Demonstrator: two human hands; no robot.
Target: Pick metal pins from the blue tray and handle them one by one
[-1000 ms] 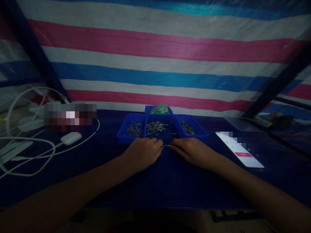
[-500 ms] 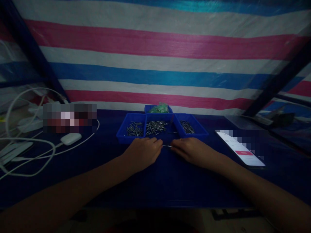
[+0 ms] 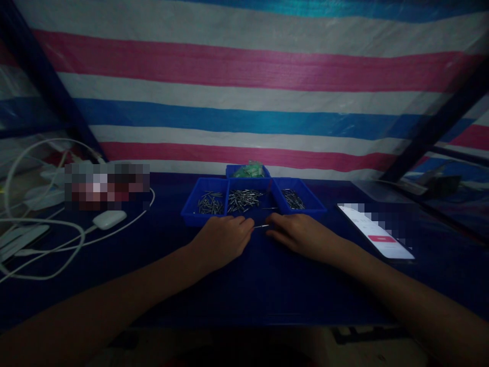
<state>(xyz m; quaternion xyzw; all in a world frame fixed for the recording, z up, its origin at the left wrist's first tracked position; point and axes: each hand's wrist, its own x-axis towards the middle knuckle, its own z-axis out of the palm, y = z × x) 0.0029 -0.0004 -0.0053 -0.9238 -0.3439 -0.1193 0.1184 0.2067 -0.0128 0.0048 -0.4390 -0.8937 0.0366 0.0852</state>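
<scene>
A thin shiny metal rod spans the small gap between my hands, just in front of the blue bins. My left hand is closed, pinching the rod's left end. At its other end, the fingers of my right hand are closed on it, knuckles up. Small metal rods fill the left blue bin, and a pile of longer ones lies in the middle bin. More short metal pieces are in the right blue bin. One loose rod lies near the middle bin's front.
A back bin holds green plastic packets. To the right lies a lit phone. White cables and a white charger case sit at left beside a blurred-out patch. A striped sheet hangs behind the dark blue table.
The rod between my hands now tilts slightly, its right end higher. My right hand has risen a little, and the whole view has shifted slightly.
</scene>
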